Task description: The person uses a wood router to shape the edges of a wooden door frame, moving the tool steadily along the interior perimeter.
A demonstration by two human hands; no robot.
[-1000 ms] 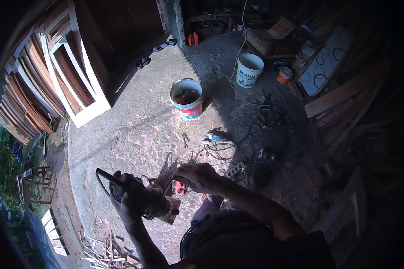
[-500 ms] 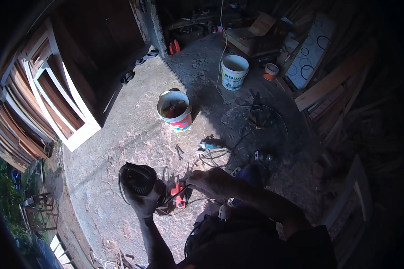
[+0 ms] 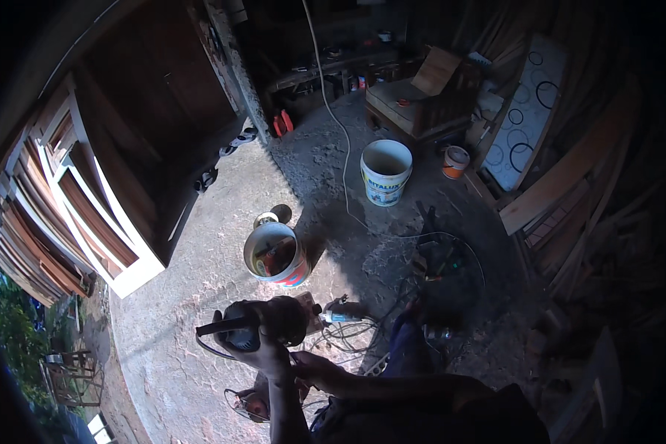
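Black corded power tool, clasped in the left hand above the rough grey concrete floor, well in from its left edge, has swung sideways from end-on moments earlier, exposing its flat brownish plate beyond the fingers. The right hand sits beside the left wrist; whether it grips anything cannot be told.

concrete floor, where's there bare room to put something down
The sunlit concrete floor between the leaning pale frame and the nearer bucket looks bare, as does the stretch left of the held power tool. It's crowded right of that, where a blue tool lies beside looped cables.
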